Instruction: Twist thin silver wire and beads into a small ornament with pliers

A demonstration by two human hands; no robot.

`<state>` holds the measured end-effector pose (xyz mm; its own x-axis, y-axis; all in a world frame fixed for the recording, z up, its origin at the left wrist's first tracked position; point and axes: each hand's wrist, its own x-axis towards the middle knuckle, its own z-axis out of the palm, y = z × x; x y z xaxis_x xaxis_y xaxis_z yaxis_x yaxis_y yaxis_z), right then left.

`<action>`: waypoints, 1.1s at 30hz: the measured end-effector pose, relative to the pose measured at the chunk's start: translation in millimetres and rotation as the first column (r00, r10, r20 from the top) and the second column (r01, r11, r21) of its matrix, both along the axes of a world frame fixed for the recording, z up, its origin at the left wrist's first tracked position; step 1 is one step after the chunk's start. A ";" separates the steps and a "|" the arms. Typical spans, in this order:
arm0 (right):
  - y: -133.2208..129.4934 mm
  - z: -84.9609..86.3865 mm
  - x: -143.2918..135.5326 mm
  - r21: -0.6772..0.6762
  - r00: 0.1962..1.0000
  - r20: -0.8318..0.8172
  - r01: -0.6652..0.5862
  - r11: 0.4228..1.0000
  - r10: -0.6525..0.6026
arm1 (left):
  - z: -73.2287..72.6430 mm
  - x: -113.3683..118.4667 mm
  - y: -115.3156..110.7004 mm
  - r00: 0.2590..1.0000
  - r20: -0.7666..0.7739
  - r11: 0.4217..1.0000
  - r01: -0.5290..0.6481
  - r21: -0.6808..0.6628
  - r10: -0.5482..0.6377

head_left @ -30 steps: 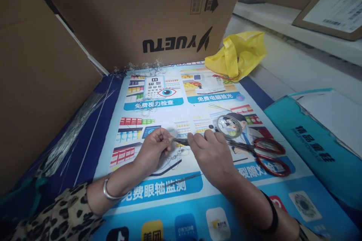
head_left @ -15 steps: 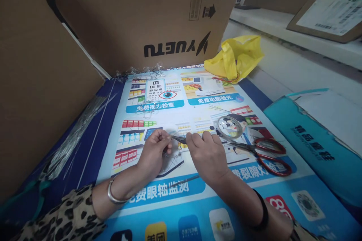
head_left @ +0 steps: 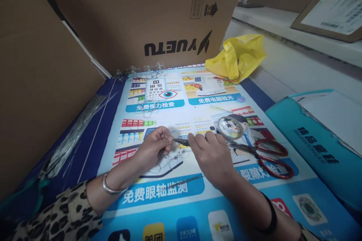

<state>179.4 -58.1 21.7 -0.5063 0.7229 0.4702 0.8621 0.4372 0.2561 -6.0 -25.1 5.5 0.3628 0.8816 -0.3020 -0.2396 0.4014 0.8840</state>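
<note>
My left hand (head_left: 157,144) is closed in a pinch, thumb against fingers, on a thin wire whose end is barely visible. Meeting its fingertips is the tip of a dark pointed metal tool (head_left: 181,142). My right hand (head_left: 212,154) wraps round that tool from above, hiding the rest of it. Fine looped wire with small clear beads (head_left: 178,153) hangs or lies below, between the hands. Red-handled scissors (head_left: 273,158) lie right of my right hand, their blades running toward it. Above them rests a clear ring-shaped roll (head_left: 230,128), probably tape.
A printed poster (head_left: 195,115) covers the table. Cardboard boxes (head_left: 127,15) wall off the back and left. A wire bundle (head_left: 70,141) and a teal-handled tool (head_left: 36,196) lie left. Tangled wire pieces (head_left: 149,70), a yellow bag (head_left: 240,56) and a teal box (head_left: 308,135) stand farther out.
The view has shifted slightly. My right hand has moved a little to the right and down with the dark tool. My left hand keeps its pinch at the tip.
</note>
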 end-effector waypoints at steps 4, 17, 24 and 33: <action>0.0 2.2 2.0 -0.013 1.000 -0.002 -0.015 1.000 0.015 | 0.3 -1.2 1.2 0.999 -0.014 0.999 0.034 0.006 -0.034; 0.5 -2.6 3.2 -0.045 0.999 -0.016 -0.030 0.999 0.029 | 0.5 -0.7 -2.4 0.999 -0.022 0.997 0.042 0.063 -0.040; 2.5 -6.4 5.2 -0.043 0.999 -0.022 -0.037 0.998 0.036 | -1.8 1.9 -2.0 0.996 -0.085 0.995 0.029 0.095 -0.021; 9.4 -22.7 9.4 -0.287 0.868 -0.494 -0.106 0.952 -0.052 | -1.1 2.9 1.0 0.998 -0.064 0.997 -0.015 0.079 0.020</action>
<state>188.8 -48.6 -1.0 -0.2880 0.8563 0.4286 0.8262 0.4485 -0.3409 -3.1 -24.1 4.4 0.3292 0.9095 -0.2537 -0.1868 0.3261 0.9267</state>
